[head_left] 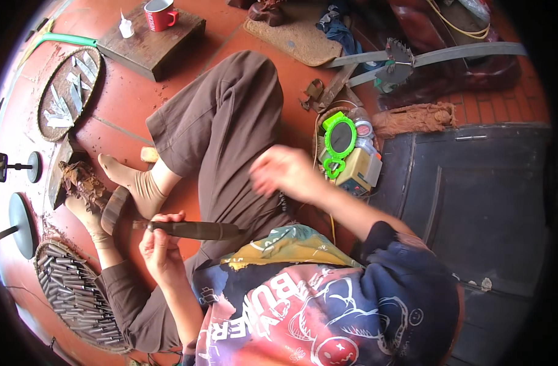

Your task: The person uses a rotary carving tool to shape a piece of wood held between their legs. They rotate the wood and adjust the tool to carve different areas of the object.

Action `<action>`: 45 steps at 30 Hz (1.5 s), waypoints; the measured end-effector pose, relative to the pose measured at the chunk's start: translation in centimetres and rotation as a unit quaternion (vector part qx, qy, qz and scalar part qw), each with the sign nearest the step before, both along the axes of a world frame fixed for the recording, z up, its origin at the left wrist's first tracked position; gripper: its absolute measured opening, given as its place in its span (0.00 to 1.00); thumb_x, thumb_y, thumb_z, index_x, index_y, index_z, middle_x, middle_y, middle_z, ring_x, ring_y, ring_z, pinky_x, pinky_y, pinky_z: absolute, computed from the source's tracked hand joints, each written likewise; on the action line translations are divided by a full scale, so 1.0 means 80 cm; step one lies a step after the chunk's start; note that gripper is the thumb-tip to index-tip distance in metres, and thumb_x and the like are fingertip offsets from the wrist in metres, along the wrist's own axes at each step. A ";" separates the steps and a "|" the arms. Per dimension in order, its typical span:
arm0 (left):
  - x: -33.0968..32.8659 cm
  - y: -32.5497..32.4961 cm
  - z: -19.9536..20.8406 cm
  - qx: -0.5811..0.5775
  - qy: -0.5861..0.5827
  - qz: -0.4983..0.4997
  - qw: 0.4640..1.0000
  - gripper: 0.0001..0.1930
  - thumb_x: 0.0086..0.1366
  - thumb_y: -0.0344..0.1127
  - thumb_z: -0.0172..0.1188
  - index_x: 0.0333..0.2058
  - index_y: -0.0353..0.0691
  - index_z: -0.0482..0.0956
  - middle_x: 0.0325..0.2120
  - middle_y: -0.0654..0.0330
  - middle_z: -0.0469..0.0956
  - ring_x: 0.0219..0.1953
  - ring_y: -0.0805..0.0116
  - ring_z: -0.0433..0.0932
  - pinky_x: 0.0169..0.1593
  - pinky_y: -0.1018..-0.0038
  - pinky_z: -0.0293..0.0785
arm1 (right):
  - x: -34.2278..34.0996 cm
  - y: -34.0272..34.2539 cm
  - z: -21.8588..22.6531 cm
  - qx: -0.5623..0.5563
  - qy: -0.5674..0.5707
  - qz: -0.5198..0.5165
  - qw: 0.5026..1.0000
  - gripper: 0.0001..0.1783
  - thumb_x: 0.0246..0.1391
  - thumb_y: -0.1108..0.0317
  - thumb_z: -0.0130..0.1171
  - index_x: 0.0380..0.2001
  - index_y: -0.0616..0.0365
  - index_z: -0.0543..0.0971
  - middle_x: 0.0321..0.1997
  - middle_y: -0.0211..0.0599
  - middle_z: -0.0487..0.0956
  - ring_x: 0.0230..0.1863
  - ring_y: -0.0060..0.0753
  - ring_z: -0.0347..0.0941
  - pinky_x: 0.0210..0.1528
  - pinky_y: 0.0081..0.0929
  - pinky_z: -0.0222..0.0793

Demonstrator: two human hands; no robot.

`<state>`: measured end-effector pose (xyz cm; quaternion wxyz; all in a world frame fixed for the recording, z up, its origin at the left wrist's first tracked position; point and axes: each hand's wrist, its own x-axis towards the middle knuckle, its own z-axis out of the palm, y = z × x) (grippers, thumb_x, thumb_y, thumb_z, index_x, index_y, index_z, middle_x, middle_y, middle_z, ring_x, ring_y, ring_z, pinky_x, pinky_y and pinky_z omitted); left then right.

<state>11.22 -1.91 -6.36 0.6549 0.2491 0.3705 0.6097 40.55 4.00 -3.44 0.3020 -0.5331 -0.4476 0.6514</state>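
A dark, rod-like turned wooden handle (196, 230) lies across my left hand (162, 247), gripped near its left end between thumb and fingers. Just beyond that end is a curved brown wooden block (114, 210); I cannot tell whether the two are joined. My right hand (284, 174) is over my bent leg in brown trousers, near the basket, its fingers smeared by motion. No object shows in it. By my feet in tan socks, a brown carved wooden piece (82, 183) rests against a wooden block (58, 177).
A basket of many chisel-like tools (78, 299) lies at the lower left, a round tray of pale blades (68, 91) above. A low wooden table (160, 46) bears a red mug (160, 14). At right are a basket with a green mirror (340, 137) and a carved figure (416, 119).
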 end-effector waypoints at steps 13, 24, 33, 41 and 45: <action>-0.066 -0.029 -0.046 -0.005 -0.062 0.045 0.997 0.19 0.72 0.41 0.53 0.50 0.27 0.70 0.46 0.47 0.75 0.55 0.52 0.74 0.61 0.60 0.72 | 0.262 -0.180 -0.103 0.082 -0.652 0.156 0.737 0.18 0.52 0.52 0.64 0.25 0.58 0.81 0.24 0.52 0.81 0.28 0.57 0.79 0.33 0.47 0.76; -0.051 -0.034 -0.040 -0.032 -0.036 0.067 0.997 0.18 0.72 0.40 0.53 0.48 0.27 0.71 0.44 0.47 0.76 0.52 0.52 0.76 0.60 0.61 0.72 | 0.211 -0.159 -0.192 0.069 -0.706 0.085 0.700 0.22 0.61 0.53 0.52 0.24 0.60 0.82 0.22 0.54 0.80 0.26 0.57 0.79 0.31 0.52 0.74; -0.049 -0.035 -0.039 -0.041 -0.023 0.055 0.997 0.18 0.71 0.40 0.54 0.48 0.27 0.72 0.44 0.48 0.77 0.53 0.51 0.76 0.60 0.62 0.72 | 0.230 -0.094 -0.200 0.031 -0.717 0.075 0.692 0.24 0.60 0.51 0.53 0.23 0.61 0.83 0.23 0.56 0.80 0.28 0.60 0.79 0.33 0.54 0.74; -0.077 -0.029 -0.032 0.017 -0.147 0.075 0.986 0.19 0.69 0.41 0.58 0.49 0.32 0.69 0.45 0.54 0.72 0.58 0.51 0.69 0.66 0.60 0.63 | 0.315 -0.113 -0.121 -0.007 -0.583 -0.028 0.812 0.15 0.42 0.69 0.74 0.30 0.60 0.77 0.18 0.35 0.77 0.23 0.32 0.78 0.28 0.35 0.72; -0.123 -0.024 0.013 0.080 -0.219 0.117 0.965 0.18 0.70 0.40 0.56 0.49 0.32 0.67 0.44 0.54 0.71 0.59 0.56 0.66 0.65 0.60 0.66 | 0.305 -0.105 -0.081 -0.001 -0.627 0.170 0.760 0.24 0.39 0.73 0.73 0.37 0.56 0.68 0.28 0.39 0.78 0.36 0.49 0.78 0.37 0.42 0.70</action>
